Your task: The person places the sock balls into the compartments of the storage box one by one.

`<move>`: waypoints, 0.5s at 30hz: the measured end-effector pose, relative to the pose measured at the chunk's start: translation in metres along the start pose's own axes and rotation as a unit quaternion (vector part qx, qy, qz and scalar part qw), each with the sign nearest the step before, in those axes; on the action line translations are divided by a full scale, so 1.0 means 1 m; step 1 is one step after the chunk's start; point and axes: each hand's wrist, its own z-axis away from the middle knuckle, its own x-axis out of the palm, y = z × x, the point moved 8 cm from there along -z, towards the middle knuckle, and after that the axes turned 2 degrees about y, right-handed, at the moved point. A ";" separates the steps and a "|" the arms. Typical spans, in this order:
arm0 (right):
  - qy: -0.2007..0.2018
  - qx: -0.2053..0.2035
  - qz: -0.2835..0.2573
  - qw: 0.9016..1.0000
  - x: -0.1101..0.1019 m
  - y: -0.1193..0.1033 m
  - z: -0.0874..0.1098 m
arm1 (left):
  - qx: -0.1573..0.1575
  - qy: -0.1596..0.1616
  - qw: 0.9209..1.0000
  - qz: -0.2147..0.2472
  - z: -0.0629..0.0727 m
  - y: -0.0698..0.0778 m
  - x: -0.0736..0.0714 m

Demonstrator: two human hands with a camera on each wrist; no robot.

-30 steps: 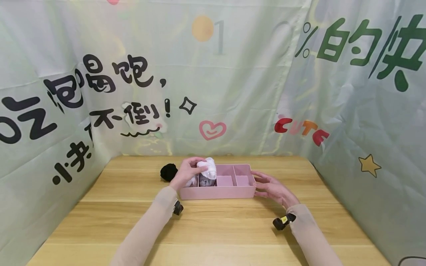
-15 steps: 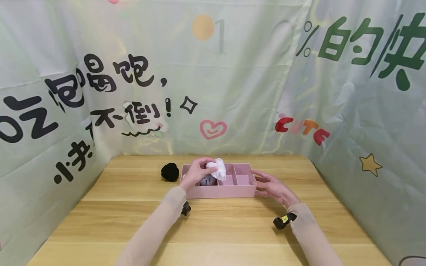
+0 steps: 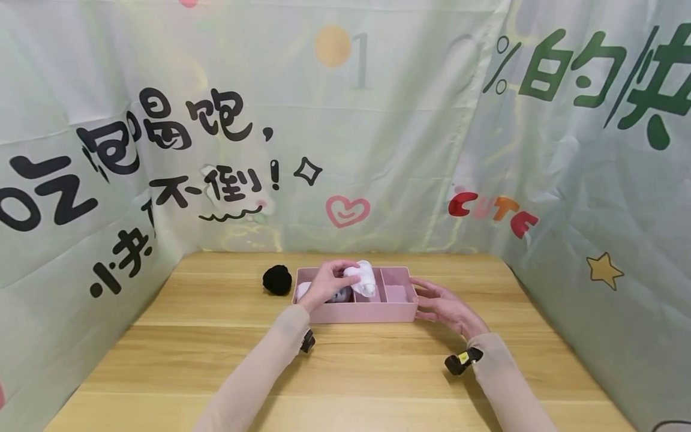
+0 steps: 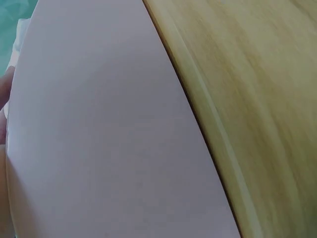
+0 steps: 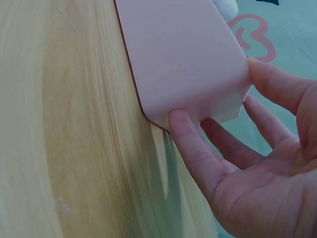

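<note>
A pale pink divided box [image 3: 361,312] stands lengthwise across the table. My left hand [image 3: 326,284] pinches a white rolled-up sock [image 3: 363,279] between thumb and fingers over its third compartment from the left. A grey rolled sock [image 3: 341,294] lies in the second compartment, partly covered by that hand, and a white one [image 3: 303,289] shows in the leftmost. At the box's right end my right hand [image 3: 445,306] rests its spread fingertips against the end wall. In the right wrist view these fingers [image 5: 185,131] touch the end wall and its upper edge.
A black rolled-up sock [image 3: 278,280] lies on the wooden table [image 3: 378,372], just left of the box. The rightmost compartment [image 3: 397,293] holds nothing visible. Printed cloth walls [image 3: 345,138] enclose the table at the back and both sides.
My left hand has carried the white sock to the right, from above the grey sock to over the third compartment. The right hand has stayed at the box's end.
</note>
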 end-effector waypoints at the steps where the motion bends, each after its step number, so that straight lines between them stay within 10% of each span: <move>1: 0.000 0.000 0.002 1.000 0.000 0.000 0.000 | -0.001 -0.003 1.000 -0.003 0.000 0.000 0.001; 15: 0.001 0.003 0.003 1.000 -0.001 0.000 0.002 | -0.025 -0.014 0.998 -0.060 0.000 -0.005 0.004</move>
